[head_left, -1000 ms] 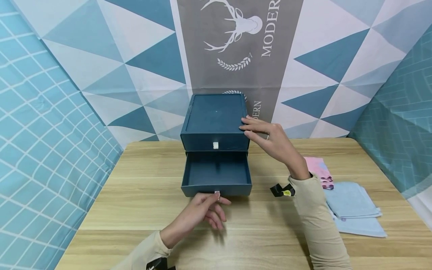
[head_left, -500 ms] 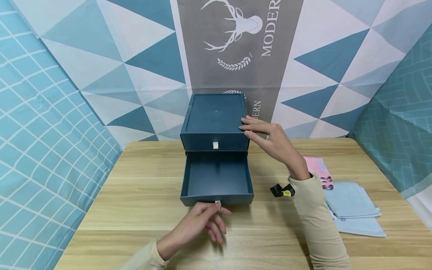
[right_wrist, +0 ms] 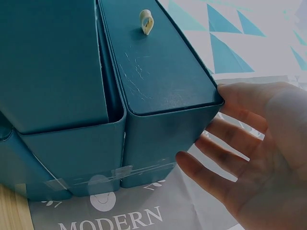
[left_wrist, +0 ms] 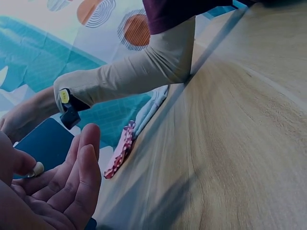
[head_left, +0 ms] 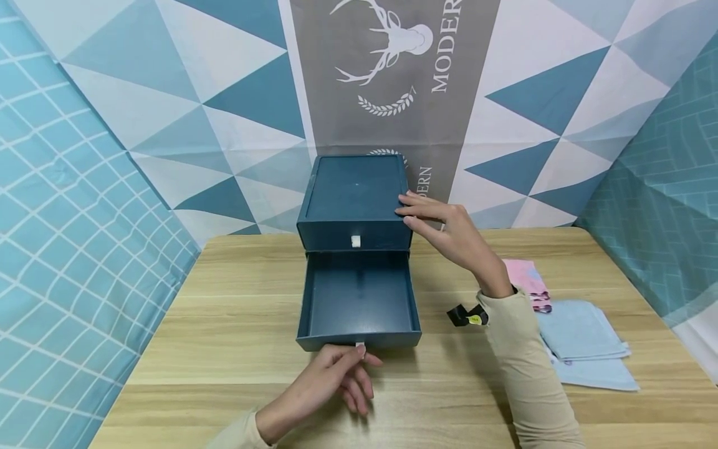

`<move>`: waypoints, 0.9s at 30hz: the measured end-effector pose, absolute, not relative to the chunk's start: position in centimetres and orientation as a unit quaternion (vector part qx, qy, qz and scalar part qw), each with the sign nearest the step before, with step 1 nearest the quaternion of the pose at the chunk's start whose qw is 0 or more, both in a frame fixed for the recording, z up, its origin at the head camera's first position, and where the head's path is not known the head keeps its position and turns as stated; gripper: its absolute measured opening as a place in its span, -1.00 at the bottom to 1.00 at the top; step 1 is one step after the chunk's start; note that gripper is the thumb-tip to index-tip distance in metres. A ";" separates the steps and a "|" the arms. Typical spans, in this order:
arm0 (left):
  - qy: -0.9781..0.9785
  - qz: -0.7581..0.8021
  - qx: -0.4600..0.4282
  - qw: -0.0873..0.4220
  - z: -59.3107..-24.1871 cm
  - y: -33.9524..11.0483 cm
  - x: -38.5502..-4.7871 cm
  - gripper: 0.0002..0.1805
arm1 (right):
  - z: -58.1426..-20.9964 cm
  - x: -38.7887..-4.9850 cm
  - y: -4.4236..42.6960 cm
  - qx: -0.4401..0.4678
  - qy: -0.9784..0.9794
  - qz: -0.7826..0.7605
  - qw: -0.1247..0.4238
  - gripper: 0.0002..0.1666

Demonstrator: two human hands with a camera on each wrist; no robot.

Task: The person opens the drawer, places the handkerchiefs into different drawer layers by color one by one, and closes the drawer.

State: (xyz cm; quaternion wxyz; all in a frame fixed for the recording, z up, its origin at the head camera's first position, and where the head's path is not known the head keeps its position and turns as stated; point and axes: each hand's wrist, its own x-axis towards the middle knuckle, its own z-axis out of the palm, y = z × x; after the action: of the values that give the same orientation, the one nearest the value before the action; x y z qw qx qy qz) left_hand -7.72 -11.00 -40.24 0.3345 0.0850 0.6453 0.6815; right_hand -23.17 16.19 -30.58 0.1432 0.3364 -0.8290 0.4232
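Observation:
A dark blue drawer box (head_left: 359,187) stands at the back middle of the table, its upper drawer closed with a white tab (head_left: 356,241). Below it the lower drawer (head_left: 359,305) is pulled out and holds nothing. My left hand (head_left: 328,380) pinches the white pull tab (left_wrist: 36,169) of that drawer between thumb and finger, the other fingers loosely spread. With fingers extended, my right hand (head_left: 449,234) rests on the box's right top edge; in the right wrist view the hand (right_wrist: 259,143) touches the box's corner and side (right_wrist: 168,139).
To the right on the wooden table (head_left: 224,312) lie a folded pink cloth (head_left: 527,280) and folded light blue cloths (head_left: 583,330). A black strap piece with a yellow label (head_left: 468,315) sticks out by the right cuff. A patterned cloth backdrop (head_left: 241,125) hangs behind the table.
The lower drawer has slid further out toward me, with my left hand pinching its tab and moving along. My right hand has stayed on the box.

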 end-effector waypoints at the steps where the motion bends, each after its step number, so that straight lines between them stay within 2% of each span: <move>1: 0.646 0.681 0.085 0.334 -40.2 -11.0 -7.7 -0.44 | -30.6 -23.2 16.2 0.336 -0.829 0.423 0.143 -0.66; 11: 0.643 0.688 0.085 0.327 -40.2 -11.2 -7.7 -0.47 | -30.7 -23.3 16.1 0.340 -0.829 0.419 0.145 -0.65; 20: 0.601 0.693 0.094 0.387 -40.4 -10.9 -8.1 -0.35 | -30.7 -23.4 16.4 0.342 -0.827 0.422 0.146 -0.65; 27: 0.583 0.701 0.104 0.397 -40.3 -11.2 -8.5 -0.37 | -30.7 -23.3 16.4 0.343 -0.825 0.428 0.140 -0.65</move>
State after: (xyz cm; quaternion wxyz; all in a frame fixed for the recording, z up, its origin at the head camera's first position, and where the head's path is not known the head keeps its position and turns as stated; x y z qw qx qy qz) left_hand -8.55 -11.16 -40.28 0.3973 0.1043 0.5833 0.7007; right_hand -23.27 16.36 -30.67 0.1399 0.3428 -0.8245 0.4279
